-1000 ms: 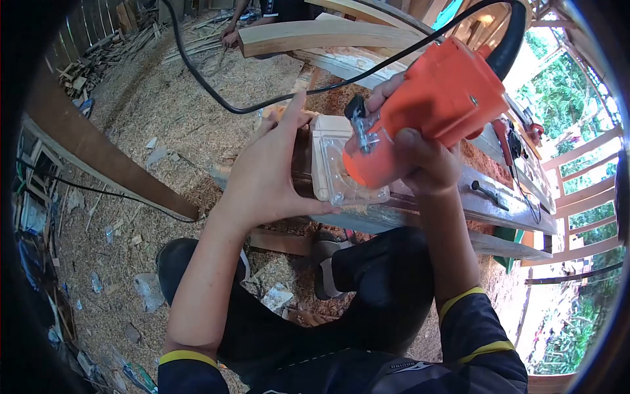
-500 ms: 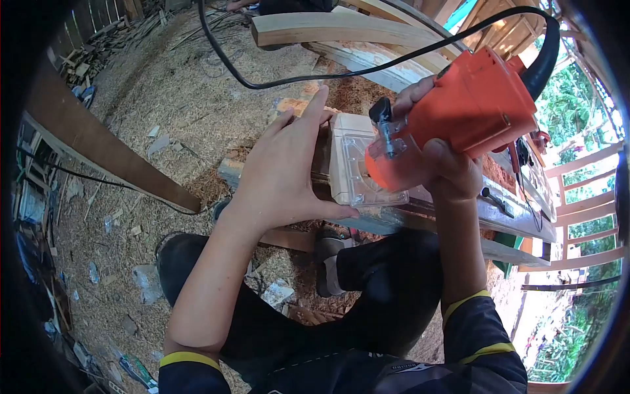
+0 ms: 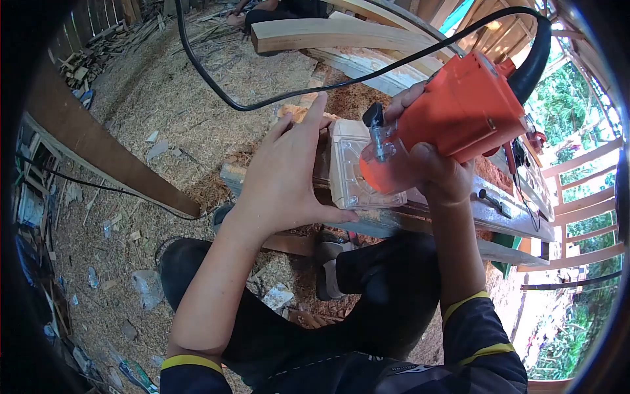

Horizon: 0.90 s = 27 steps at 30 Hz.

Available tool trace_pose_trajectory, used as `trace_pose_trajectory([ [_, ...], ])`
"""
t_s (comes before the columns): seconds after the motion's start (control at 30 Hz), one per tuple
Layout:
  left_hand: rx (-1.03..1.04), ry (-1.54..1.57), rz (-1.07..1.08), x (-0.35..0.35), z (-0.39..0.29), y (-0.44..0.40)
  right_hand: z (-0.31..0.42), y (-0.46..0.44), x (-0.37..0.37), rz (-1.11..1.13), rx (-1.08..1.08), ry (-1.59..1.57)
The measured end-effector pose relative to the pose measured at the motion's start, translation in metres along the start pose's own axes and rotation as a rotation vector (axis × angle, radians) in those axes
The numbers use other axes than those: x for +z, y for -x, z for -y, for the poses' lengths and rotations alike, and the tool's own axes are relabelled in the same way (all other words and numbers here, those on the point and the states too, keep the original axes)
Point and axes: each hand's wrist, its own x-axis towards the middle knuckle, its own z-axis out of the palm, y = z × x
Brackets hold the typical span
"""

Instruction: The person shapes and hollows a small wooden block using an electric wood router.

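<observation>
Far left, a curved brown board (image 3: 118, 138) slants across a floor (image 3: 164, 223) strewn with shavings, with wood scraps (image 3: 82, 69) heaped behind it. Right of the board, the left hand (image 3: 279, 174) reaches in from below, its thumb and fingers spread wide; the thumb lies just beside the lower edge of a clear base plate (image 3: 351, 187). Whether this hand clasps the wood beneath, I cannot tell from here. Beyond it, a person in dark clothing (image 3: 285, 13) is partly visible behind a thick, curved timber (image 3: 328, 34).

Centre: the orange power tool (image 3: 462, 105) is tilted, its clear base plate over the bench timber (image 3: 377, 224), between the two hands. A black knob (image 3: 373, 114) stands out from its lower end. The right hand (image 3: 443, 174) is wrapped about the tool's body, thumb on the near side and fingers on the far side. From the tool's upper end a black cable (image 3: 315, 90) loops back leftward.

Right: a dark-handled tool (image 3: 495, 203) lies on the bench beside the right forearm. Farther over stands a slatted wooden frame (image 3: 588, 217), with green foliage (image 3: 584, 322) outside.
</observation>
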Motion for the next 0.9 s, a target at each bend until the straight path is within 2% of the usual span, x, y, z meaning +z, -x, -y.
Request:
trace_pose_trajectory([
  [0.27, 0.000, -0.007, -0.018, 0.0023, 0.0013, 0.0004, -0.0005, 0.0003, 0.0019, -0.029, -0.007, 0.033],
  [0.4, -0.017, -0.002, 0.028, 0.0004, 0.0002, -0.0018, 0.0015, -0.0014, -0.0014, 0.007, -0.016, 0.165],
  [0.9, 0.001, -0.066, 0.015, -0.0005, -0.0017, -0.0025, -0.0072, 0.0001, -0.0052, 0.000, -0.094, 0.066],
])
